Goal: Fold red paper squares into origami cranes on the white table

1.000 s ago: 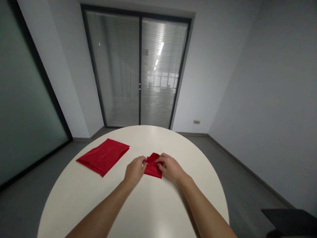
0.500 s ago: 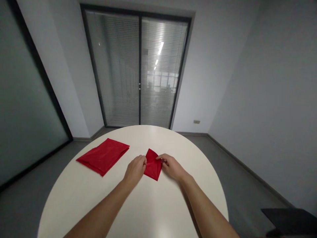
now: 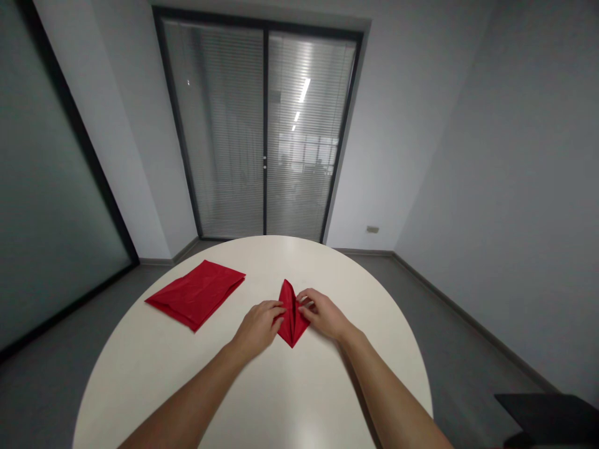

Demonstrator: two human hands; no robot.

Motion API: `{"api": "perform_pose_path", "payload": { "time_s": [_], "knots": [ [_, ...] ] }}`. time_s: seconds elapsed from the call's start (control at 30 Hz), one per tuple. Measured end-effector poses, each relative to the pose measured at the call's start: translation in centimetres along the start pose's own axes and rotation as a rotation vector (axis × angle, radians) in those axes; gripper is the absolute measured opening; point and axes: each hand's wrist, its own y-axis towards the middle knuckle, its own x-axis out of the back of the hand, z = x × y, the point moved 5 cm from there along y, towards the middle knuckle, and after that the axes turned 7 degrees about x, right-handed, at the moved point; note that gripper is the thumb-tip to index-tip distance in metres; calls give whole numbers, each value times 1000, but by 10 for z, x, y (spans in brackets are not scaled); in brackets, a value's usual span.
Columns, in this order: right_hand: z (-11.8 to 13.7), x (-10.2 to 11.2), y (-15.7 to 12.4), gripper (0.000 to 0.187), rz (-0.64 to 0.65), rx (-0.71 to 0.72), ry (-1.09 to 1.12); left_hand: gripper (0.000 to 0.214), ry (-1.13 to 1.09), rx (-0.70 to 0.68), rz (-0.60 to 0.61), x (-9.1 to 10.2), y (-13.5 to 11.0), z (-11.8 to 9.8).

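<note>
A small folded red sheet (image 3: pixel 292 330), thin like a napkin or paper, lies near the middle of the white table. It has a pointed top and bottom, and a dark open fold runs down its centre. My left hand (image 3: pixel 259 324) grips its left side between thumb and fingers. At its right side, my right hand (image 3: pixel 325 313) holds the edge with bent fingers, the thumb side turned toward the sheet. Fingertips of both hands cover parts of the two side edges.
A larger folded red sheet (image 3: pixel 196 296) lies flat at the left of the round white table (image 3: pixel 262 399). Beyond the table are a glass door with blinds (image 3: pixel 224 137) and plain walls. Something dark (image 3: pixel 547 411) stands at the lower right.
The small sheet has changed from a flatter shape to a narrower one with an open centre fold. My left hand has shifted slightly down and right, its fingers now reaching over the sheet's left side.
</note>
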Motion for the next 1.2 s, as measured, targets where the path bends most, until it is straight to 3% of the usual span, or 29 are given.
{"api": "perform_pose_path", "payload": {
  "time_s": [0.33, 0.67, 0.93, 1.2],
  "knots": [
    [-1, -1, 0, 33, 52, 0, -93, 34, -39, -1, -17, 6, -5, -6],
    [18, -6, 3, 26, 259, 103, -317, 39, -3, -37, -12, -1, -7, -9],
    [13, -18, -4, 72, 370, -42, -431, 38, 39, -65, 24, -7, -8, -7],
    [2, -8, -3, 66, 299, 10, -377, 38, -2, -149, 79, 2, -13, -15]
  ]
}}
